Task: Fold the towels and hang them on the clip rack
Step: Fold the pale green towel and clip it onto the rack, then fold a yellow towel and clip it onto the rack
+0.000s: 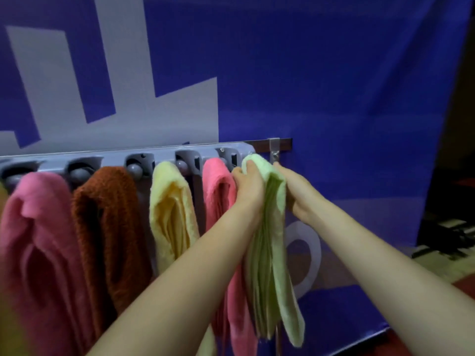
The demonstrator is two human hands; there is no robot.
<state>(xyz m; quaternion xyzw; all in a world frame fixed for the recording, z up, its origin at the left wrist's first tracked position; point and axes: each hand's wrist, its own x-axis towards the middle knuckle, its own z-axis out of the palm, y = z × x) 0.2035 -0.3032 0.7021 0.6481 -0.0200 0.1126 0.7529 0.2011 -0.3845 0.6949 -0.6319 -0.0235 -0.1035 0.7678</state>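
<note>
A folded light green towel (272, 255) hangs down at the right end of the grey clip rack (113, 158). My left hand (248, 186) grips its top from the left, and my right hand (295, 191) presses against it from the right. The towel's top fold sits at the rack's last clip (228, 156). Hanging from the rack's other clips, right to left, are a pink towel (218, 191), a pale yellow towel (172, 209), a brown towel (110, 222) and a large pink towel (38, 242).
A blue banner with pale shapes (334, 86) fills the background behind the rack. A metal bar with a bracket (277, 145) sticks out past the rack's right end. Dark furniture (452, 237) stands at the far right.
</note>
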